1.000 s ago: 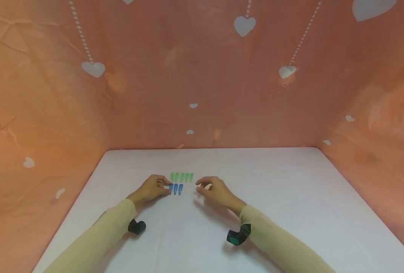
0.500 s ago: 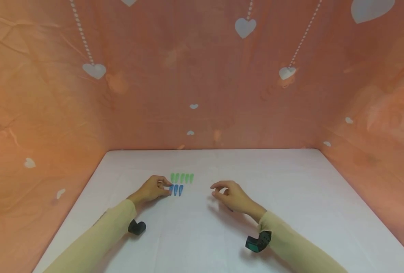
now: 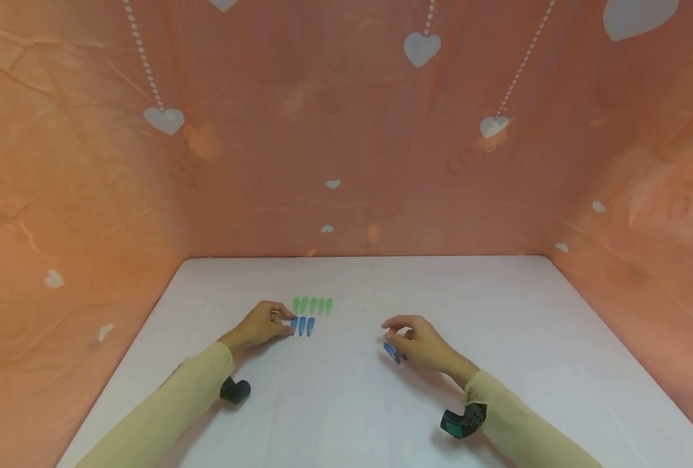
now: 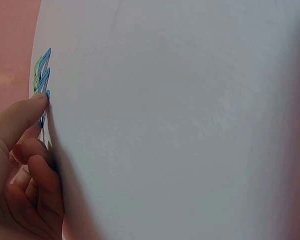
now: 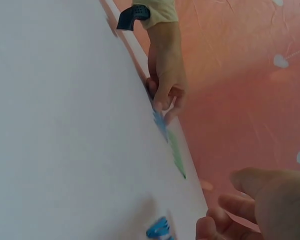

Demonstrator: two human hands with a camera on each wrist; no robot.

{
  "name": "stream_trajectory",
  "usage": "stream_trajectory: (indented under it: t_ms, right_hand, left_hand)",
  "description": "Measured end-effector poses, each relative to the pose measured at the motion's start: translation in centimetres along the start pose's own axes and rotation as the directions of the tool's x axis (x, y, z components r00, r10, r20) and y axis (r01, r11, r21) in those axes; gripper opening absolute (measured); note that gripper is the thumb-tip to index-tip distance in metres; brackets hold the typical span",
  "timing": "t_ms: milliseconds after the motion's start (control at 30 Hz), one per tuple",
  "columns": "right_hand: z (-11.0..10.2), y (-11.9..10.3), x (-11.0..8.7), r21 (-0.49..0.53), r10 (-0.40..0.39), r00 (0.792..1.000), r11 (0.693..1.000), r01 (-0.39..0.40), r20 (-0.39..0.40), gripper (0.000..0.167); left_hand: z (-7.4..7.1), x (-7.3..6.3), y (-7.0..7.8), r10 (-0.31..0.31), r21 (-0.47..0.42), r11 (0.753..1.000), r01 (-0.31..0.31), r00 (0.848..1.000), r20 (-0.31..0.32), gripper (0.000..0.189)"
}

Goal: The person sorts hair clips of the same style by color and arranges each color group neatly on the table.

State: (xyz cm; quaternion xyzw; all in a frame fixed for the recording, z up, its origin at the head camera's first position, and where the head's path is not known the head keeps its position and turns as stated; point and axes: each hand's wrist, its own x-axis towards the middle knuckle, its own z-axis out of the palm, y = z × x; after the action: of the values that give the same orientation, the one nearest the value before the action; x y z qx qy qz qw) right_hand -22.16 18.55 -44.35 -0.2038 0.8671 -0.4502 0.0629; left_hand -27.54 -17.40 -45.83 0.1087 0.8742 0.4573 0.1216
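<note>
Two neat rows of teardrop-shaped snap hair clips lie on the white table. The far row is several green hair clips (image 3: 313, 305). The near row is three blue hair clips (image 3: 302, 325). My left hand (image 3: 262, 322) pinches the leftmost blue clip between thumb and forefinger at its two ends; the left wrist view shows the thumb (image 4: 27, 112) on its tip. My right hand (image 3: 421, 342) hovers over the table farther right, fingers loosely bent, thumb and forefinger apart. Below its fingertips lies a loose blue hair clip (image 3: 391, 353), also seen as blue (image 5: 160, 229) in the right wrist view.
The white table (image 3: 335, 403) spreads wide around both hands. An orange cloth (image 3: 346, 130) with white hearts walls it at the back and sides. Dark wrist-worn devices sit on the left wrist (image 3: 235, 389) and the right wrist (image 3: 463, 421).
My right hand has moved right and toward me, away from the rows, and the loose blue clip beneath it now shows. The left hand has stayed at the leftmost blue clip.
</note>
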Motion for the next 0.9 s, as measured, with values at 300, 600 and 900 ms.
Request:
stream_trajectory:
  t_ms: [300, 600, 900]
  right_hand:
    - [-0.6, 1.7, -0.8, 0.07, -0.001, 1.0, 0.998, 0.0, 0.017, 0.034]
    - [-1.0, 2.6, -1.6, 0.084, 0.018, 1.0, 0.996, -0.018, 0.001, 0.033]
    - [-1.2, 2.6, -2.2, 0.088, 0.032, 0.999, 0.996, -0.034, 0.019, 0.034]
  left_hand:
    - [0.1, 0.1, -0.1, -0.011, 0.0, 1.0, 0.011, 1.0, -0.006, 0.032]
    - [0.0, 0.1, -0.1, -0.005, -0.016, 1.0, 0.005, 1.0, 0.005, 0.032]
    - [-0.1, 0.1, -0.1, -0.02, -0.001, 1.0, 0.02, 1.0, 0.001, 0.032]
